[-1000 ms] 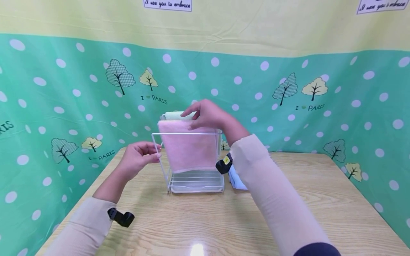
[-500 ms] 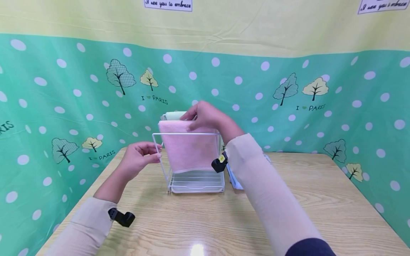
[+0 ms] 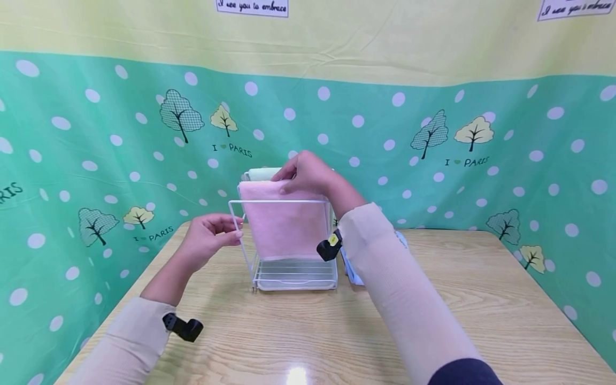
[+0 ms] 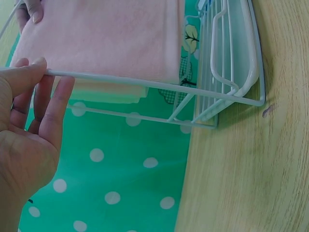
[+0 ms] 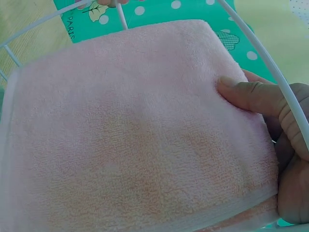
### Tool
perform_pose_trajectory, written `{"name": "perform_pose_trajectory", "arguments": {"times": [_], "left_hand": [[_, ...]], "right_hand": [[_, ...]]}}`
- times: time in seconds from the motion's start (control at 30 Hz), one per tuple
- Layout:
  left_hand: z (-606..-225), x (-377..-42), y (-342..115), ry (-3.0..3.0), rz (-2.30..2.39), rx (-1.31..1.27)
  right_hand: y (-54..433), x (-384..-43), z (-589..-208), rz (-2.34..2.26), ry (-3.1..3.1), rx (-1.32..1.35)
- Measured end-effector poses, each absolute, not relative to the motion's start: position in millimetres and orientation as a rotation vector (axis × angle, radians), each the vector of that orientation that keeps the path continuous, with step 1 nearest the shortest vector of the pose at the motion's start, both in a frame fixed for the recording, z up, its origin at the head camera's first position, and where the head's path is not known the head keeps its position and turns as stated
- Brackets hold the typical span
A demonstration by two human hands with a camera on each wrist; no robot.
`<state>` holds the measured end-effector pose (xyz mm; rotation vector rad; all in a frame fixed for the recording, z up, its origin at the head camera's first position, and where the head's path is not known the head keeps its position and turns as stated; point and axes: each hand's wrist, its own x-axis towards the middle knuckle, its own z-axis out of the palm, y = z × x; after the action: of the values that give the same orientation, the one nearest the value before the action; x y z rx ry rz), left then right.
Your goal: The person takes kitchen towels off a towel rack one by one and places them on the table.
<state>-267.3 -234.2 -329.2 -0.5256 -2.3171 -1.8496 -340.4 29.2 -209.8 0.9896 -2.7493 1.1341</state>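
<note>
A white wire rack [image 3: 252, 266] stands on the wooden table, with a folded pink towel [image 3: 287, 230] hanging inside its frame. Behind the pink towel a pale green towel [image 3: 262, 174] shows at the top. My right hand [image 3: 308, 174] pinches the pink towel's upper edge; in the right wrist view its thumb [image 5: 251, 94] presses the front face, and the other fingers are mostly hidden behind. My left hand [image 3: 207, 238] pinches the rack's left front upright between thumb and fingertips, as the left wrist view shows on the white bar [image 4: 120, 80].
A light blue cloth [image 3: 353, 270] lies right of the rack, partly hidden by my right sleeve. The rack's base holds a shallow white tray [image 3: 293, 286]. Beyond the table [image 3: 269, 337] hangs a green and yellow curtain [image 3: 385, 107].
My right hand and forearm have shifted slightly left, then stayed nearly still, keeping the pink towel's upper edge. The left hand and the rack have not visibly moved.
</note>
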Motion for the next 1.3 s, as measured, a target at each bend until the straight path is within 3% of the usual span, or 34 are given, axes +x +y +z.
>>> {"name": "perform_pose_trajectory", "arguments": {"times": [1.3], "left_hand": [[-331.0,-268.4,-234.2,-2.314,-1.844,-0.533]], "right_hand": [[62.8,-318.2,-164.3,1.671,-2.202,0.697]]}}
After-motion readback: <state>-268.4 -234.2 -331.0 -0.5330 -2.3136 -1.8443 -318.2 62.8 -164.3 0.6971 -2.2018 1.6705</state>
